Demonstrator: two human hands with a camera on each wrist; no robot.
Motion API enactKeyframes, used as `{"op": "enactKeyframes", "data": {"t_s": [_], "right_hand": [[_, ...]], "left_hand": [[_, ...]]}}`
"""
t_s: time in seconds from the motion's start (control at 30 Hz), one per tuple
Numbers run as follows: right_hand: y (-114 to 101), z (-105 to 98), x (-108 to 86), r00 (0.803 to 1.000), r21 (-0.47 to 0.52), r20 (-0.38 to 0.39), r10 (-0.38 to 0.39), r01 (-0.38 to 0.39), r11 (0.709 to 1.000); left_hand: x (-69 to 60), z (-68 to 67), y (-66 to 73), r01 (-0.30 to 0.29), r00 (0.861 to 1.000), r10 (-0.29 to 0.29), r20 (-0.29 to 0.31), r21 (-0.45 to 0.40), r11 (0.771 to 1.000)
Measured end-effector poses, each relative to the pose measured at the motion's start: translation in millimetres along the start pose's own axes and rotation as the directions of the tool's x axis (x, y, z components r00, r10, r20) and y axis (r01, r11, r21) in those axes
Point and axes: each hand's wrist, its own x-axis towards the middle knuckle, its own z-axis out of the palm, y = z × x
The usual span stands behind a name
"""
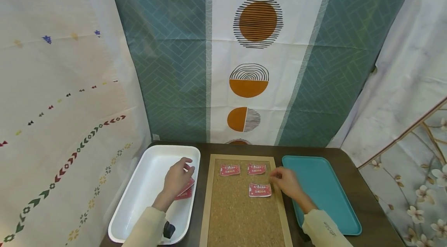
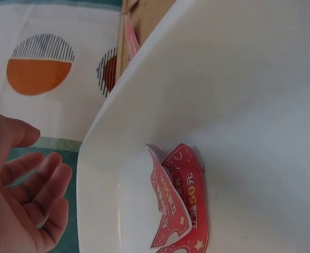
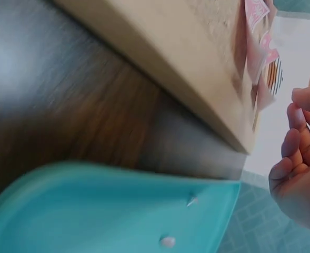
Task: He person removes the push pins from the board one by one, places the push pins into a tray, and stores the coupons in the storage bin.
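My left hand (image 1: 176,179) hovers over the white tray (image 1: 139,173), and its loosely bent fingers hold nothing in the left wrist view. Below it, overlapping red paper coupons (image 2: 168,205) lie in that tray, one curling up. Three more coupons are on the corkboard: one at upper left (image 1: 229,170), one at upper right (image 1: 256,169) and one lower right (image 1: 260,190). Beside the board's right edge is my right hand (image 1: 287,182), fingers loosely curled and thumb near the forefinger. No object shows between those fingertips.
The wood-framed corkboard (image 1: 244,223) lies between the white tray and a teal tray (image 1: 324,189) on the dark table (image 1: 373,216). Small pale pieces (image 3: 167,241) sit in the teal tray. Patterned cloth (image 1: 174,64) hangs behind the table.
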Motion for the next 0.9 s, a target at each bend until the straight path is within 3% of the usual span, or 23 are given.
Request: {"op": "enactKeyframes", "data": {"t_s": [0.2, 0.63, 0.9], "right_hand": [[-9.2, 9.3, 6.6, 0.999, 0.048, 0.036, 0.040, -0.042, 0.998], [-20.4, 24.0, 18.9, 1.000, 0.044, 0.023, 0.000, -0.001, 0.999], [-25.9, 28.9, 22.8, 0.999, 0.067, 0.051, 0.016, -0.019, 0.998]], "left_hand": [[2.1, 5.6, 7.8, -0.005, 1.000, 0.005, 0.012, -0.020, 1.000], [8.9, 18.9, 15.1, -0.041, 0.999, 0.042, 0.021, -0.061, 0.997], [12.9, 26.8, 19.9, -0.072, 0.997, 0.074, 0.025, -0.085, 0.994]]}}
